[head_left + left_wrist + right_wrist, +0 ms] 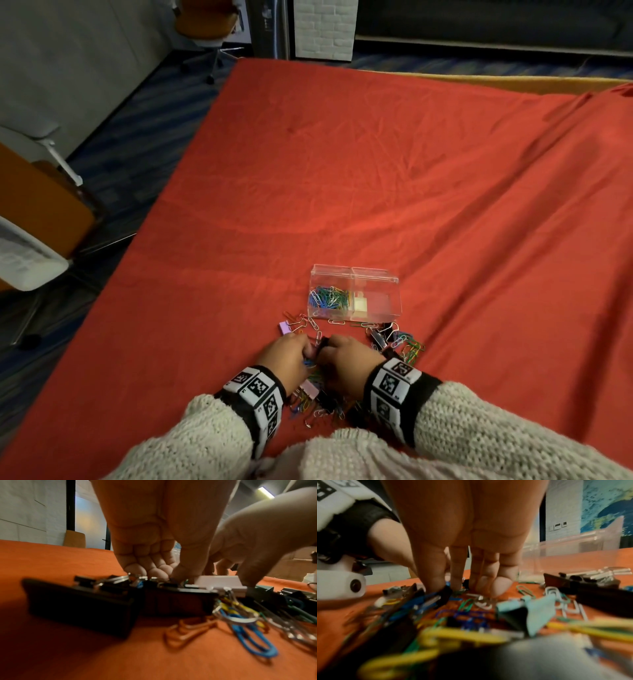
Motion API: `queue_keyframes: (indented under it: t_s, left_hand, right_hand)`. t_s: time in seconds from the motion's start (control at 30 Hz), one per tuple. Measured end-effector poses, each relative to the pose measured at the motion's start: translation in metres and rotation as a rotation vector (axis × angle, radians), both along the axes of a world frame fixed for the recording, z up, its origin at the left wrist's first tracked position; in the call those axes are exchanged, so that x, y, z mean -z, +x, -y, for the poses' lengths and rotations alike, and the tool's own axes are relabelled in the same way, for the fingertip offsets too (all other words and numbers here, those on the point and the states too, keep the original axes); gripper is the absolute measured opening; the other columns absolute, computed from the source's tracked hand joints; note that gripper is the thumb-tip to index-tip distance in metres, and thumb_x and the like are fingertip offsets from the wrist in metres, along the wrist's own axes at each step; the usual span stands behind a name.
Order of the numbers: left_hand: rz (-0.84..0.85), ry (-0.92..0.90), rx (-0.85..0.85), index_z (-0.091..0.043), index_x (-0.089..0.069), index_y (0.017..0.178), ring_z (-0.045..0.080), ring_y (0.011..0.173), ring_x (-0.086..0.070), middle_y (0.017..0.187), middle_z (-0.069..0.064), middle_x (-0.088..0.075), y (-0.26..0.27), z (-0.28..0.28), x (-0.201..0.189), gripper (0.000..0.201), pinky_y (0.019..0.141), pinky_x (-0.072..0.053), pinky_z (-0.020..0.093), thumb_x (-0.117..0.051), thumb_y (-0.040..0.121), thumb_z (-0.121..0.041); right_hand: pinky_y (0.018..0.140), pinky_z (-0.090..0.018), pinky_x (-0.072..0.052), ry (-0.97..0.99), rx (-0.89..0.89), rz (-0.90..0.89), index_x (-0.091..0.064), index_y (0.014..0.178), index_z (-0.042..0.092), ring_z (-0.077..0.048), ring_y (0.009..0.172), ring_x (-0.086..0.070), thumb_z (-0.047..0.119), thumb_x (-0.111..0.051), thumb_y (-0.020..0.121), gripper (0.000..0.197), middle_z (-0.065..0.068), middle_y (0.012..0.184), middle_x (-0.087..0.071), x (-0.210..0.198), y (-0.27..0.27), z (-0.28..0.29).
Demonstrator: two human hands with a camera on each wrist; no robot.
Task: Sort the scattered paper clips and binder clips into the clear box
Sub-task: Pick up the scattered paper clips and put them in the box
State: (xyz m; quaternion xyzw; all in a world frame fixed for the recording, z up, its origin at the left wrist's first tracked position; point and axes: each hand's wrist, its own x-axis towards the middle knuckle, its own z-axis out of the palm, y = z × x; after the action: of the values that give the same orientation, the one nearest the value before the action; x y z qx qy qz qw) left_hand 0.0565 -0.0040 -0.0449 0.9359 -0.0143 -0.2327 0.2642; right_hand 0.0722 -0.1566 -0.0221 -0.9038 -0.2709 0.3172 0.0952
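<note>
The clear box (376, 279) stands on the red cloth; its left compartment holds coloured paper clips (329, 296), its right one a pale binder clip (359, 303). Just in front of it my two hands meet over the scattered pile (318, 407). My left hand (305, 349) (164, 574) curls its fingertips against the thumb and pinches paper clips at the pile. My right hand (329, 346) (447, 586) points down, thumb and fingers pinching a small black binder clip (443, 595). A large black binder clip (80, 605) lies close to the left wrist.
A purple binder clip (284, 328), black binder clips (380, 337) and coloured paper clips (412, 349) lie around the hands. A pink binder clip (310, 390) sits between the wrists. The cloth (376, 171) stretches far back. Orange chairs (37, 205) stand past the table's left edge.
</note>
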Motion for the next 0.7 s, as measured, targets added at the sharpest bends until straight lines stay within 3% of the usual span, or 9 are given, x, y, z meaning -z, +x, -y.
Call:
queue_keyframes:
  t_s: [0.07, 0.13, 0.3, 0.47, 0.57, 0.7]
  left_hand:
    - [0.011, 0.012, -0.002, -0.026, -0.054, 0.082, 0.022, 0.09, -0.058, 0.091, -0.002, -0.057, -0.002, -0.001, -0.001, 0.024, 0.079, -0.045, 0.03, -0.048, 0.073, -0.005]
    - [0.023, -0.003, 0.008, -0.022, -0.057, 0.086, 0.02, 0.089, -0.058, 0.085, -0.005, -0.052, -0.004, -0.003, -0.001, 0.024, 0.078, -0.044, 0.028, -0.047, 0.074, -0.005]
    - [0.058, -0.12, 0.025, -0.019, -0.064, 0.084, 0.004, 0.061, -0.045, 0.074, -0.013, -0.047, -0.006, -0.01, -0.007, 0.023, 0.071, -0.044, 0.023, -0.051, 0.073, -0.002]
    - [0.175, -0.292, -0.026, -0.023, -0.065, 0.08, 0.01, 0.071, -0.057, 0.078, -0.011, -0.053, 0.004, -0.009, -0.027, 0.023, 0.065, -0.042, 0.01, -0.059, 0.074, -0.001]
    - [0.275, -0.342, -0.099, -0.021, -0.067, 0.081, 0.008, 0.071, -0.057, 0.08, -0.009, -0.057, 0.02, -0.004, -0.04, 0.021, 0.065, -0.042, 0.009, -0.062, 0.073, -0.002]
    - [0.354, -0.319, -0.183, -0.021, -0.067, 0.082, 0.008, 0.069, -0.056, 0.08, -0.007, -0.059, 0.045, 0.006, -0.051, 0.02, 0.065, -0.044, 0.015, -0.062, 0.072, -0.004]
  right_hand:
    - [0.094, -0.039, -0.043, -0.005, 0.018, 0.02, -0.052, 0.121, 0.018, -0.03, 0.114, -0.047, 0.029, -0.054, 0.086, 0.037, -0.013, 0.121, -0.049, 0.005, -0.006, 0.0]
    - [0.091, -0.039, -0.044, -0.048, 0.025, 0.028, -0.053, 0.117, 0.013, -0.032, 0.111, -0.052, 0.026, -0.049, 0.089, 0.031, -0.014, 0.119, -0.052, 0.004, -0.007, 0.0]
    - [0.098, -0.038, -0.038, -0.129, 0.026, 0.06, -0.056, 0.114, 0.015, -0.028, 0.112, -0.054, 0.03, -0.051, 0.087, 0.031, -0.009, 0.119, -0.057, -0.001, -0.002, 0.01]
    - [0.086, -0.034, -0.047, 0.057, 0.223, 0.107, -0.061, 0.097, 0.018, -0.027, 0.096, -0.062, 0.025, -0.052, 0.084, 0.017, -0.005, 0.105, -0.064, -0.022, 0.01, 0.015]
    - [0.077, -0.032, -0.051, 0.252, 0.432, 0.154, -0.058, 0.08, 0.021, -0.026, 0.084, -0.064, 0.02, -0.055, 0.08, 0.003, -0.006, 0.092, -0.068, -0.032, 0.024, 0.015]
    - [0.07, -0.028, -0.049, 0.324, 0.575, 0.178, -0.062, 0.084, 0.017, -0.022, 0.075, -0.063, 0.021, -0.06, 0.081, 0.006, -0.005, 0.086, -0.071, -0.04, 0.047, 0.014]
